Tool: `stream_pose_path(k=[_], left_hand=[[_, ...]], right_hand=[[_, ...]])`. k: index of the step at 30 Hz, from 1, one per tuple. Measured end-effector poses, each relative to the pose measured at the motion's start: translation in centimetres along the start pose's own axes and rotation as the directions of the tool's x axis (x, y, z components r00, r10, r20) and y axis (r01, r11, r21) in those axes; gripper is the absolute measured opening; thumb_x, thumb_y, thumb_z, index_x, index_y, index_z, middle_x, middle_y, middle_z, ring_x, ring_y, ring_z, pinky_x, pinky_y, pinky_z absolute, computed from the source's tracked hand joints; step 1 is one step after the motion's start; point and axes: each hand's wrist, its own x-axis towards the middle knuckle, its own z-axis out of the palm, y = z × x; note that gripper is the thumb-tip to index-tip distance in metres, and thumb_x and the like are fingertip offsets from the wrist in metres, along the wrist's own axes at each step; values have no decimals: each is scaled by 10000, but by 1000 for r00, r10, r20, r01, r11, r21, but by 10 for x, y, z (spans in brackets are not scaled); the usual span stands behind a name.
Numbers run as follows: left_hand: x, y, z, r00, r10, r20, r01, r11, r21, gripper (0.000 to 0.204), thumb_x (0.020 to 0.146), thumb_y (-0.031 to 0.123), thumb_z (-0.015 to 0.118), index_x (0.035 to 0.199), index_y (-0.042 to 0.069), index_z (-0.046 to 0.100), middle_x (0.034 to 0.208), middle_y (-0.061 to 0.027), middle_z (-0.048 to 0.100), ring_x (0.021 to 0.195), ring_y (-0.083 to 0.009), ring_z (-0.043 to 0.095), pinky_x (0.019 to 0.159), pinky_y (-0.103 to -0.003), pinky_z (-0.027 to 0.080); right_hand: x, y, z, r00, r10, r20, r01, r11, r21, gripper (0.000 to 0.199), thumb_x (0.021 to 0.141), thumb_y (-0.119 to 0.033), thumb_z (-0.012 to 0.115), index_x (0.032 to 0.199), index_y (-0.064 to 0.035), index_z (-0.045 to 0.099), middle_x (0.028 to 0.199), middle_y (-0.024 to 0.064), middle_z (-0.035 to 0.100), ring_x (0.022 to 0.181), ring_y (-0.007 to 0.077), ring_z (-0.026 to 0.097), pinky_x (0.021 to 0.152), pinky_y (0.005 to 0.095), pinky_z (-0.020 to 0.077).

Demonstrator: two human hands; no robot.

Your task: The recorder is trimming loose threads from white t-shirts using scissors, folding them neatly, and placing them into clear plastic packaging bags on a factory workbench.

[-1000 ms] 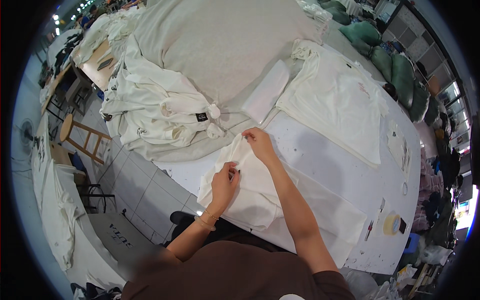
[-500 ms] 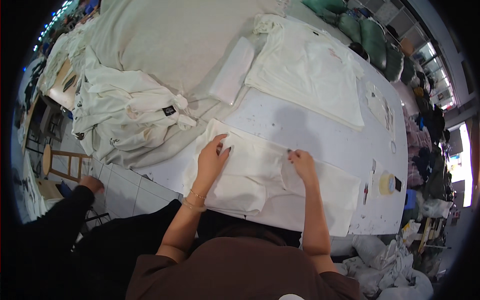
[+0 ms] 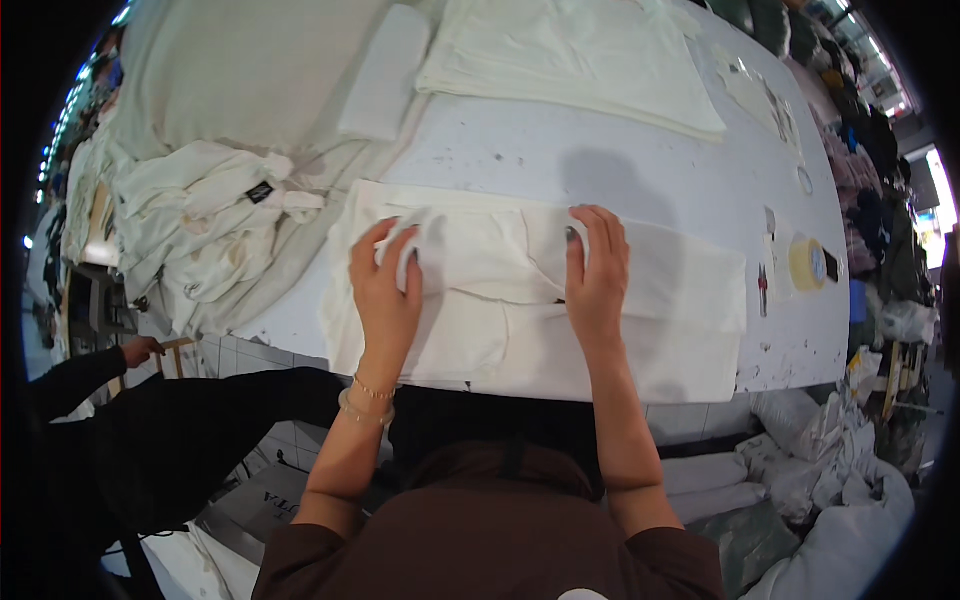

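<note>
A white desk (image 3: 560, 160) fills most of the view, its near edge running left to right in front of the person. On it, at that near edge, lies a cream garment (image 3: 640, 330), folded into a long band whose long axis runs across the desk, side to side. Both hands rest on its left and middle parts, so most of the free cloth stretches away to the person's right, nearer the right hand. The left hand (image 3: 385, 290) presses flat with fingers slightly curled into a fold of cloth; the right hand (image 3: 597, 275) lies palm down, fingers spread a little, on the middle. The hands are apart, neither clamped. Beyond lie a flat stack of cream cloth (image 3: 570, 55) and, to the left, a heap of white garments (image 3: 210, 230). Half a second ago the hands lay closer to the garment's left end, the view taking in more of the desk; now the head is nearer.
</note>
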Motion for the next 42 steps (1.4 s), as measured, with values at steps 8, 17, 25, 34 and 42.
stream_pose_path(k=[8,17,25,34,42], left_hand=[[-41,43,42,759,233,608,-376,919,117,697,815,509,599,1399,171,426,1519,-55,279,1413,-294,206,1091,-619,58],[-40,49,38,719,205,665,-382,915,131,696,826,466,596,1423,176,386,1535,-54,236,1422,-300,171,1101,-599,12],[-30,48,30,691,217,689,-328,944,32,683,831,377,608,1431,159,368,1534,-75,231,1412,-317,196,1116,-567,70],[-31,21,13,625,275,730,-428,903,26,813,810,539,574,1451,115,306,1539,-114,193,1417,-324,171,1105,-613,47],[-25,98,122,723,500,477,-477,860,-178,771,832,568,530,1418,98,358,1514,-104,255,1411,-303,189,1084,-647,77]], right_hand=[[-57,20,-51,959,24,282,48,969,-244,563,911,-247,552,1435,-187,352,1511,87,268,1410,296,206,1107,597,77],[-67,143,-160,925,127,-357,-266,888,-375,344,844,-91,598,1180,-38,541,1210,145,553,1157,334,476,972,428,365],[-69,223,-224,615,788,20,-787,616,-46,312,864,-243,598,1027,23,603,779,63,626,705,140,587,668,304,466],[-75,212,-237,597,774,212,-793,528,305,427,806,-180,639,1166,40,570,1041,119,649,874,188,623,775,304,495],[56,210,-373,859,511,18,-502,849,-164,438,836,-148,594,1233,28,536,1109,115,624,983,189,581,888,303,429]])
